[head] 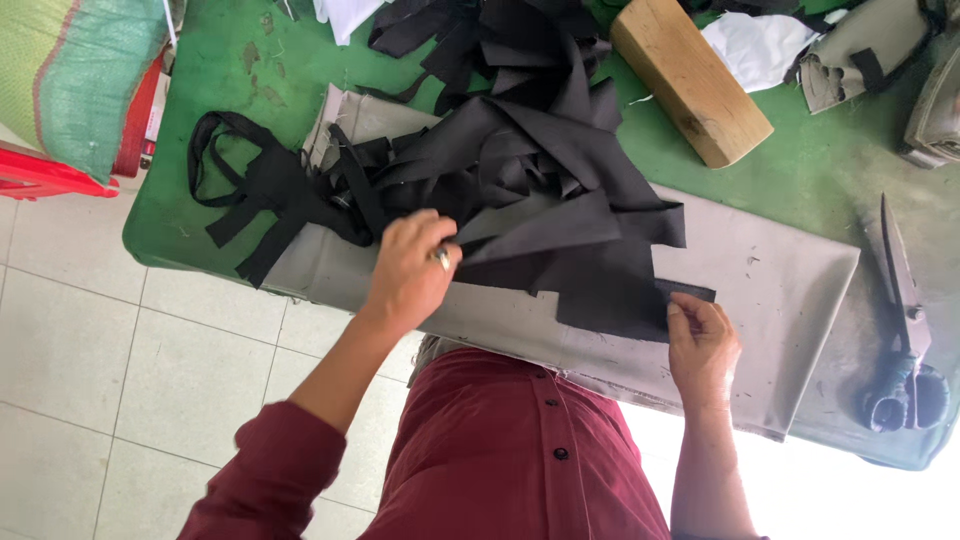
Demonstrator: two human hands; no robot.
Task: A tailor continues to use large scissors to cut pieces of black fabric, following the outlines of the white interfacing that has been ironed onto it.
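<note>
Pinching the near right corner of a dark grey fabric piece, the right hand has its fingers closed narrowly on the cloth edge, where a short black strip pokes out just beside the thumb. The left hand, wearing a ring, rests curled on the left edge of the same dark piece, fingers bent down and gripping the fabric. This piece lies on top of a folded sheet of beige-grey canvas spread along the near edge of the green-covered table. Farther back, a tangled heap of black cloth cut-offs and straps touches the dark piece and trails to the left in looped black webbing. A pale wooden block sits at the far side, right of the heap, with white cloth just beyond it. Large dark tailor's shears lie at the right, well apart from both hands. The person wears a maroon buttoned shirt, and pale floor tiles show at the near left.
</note>
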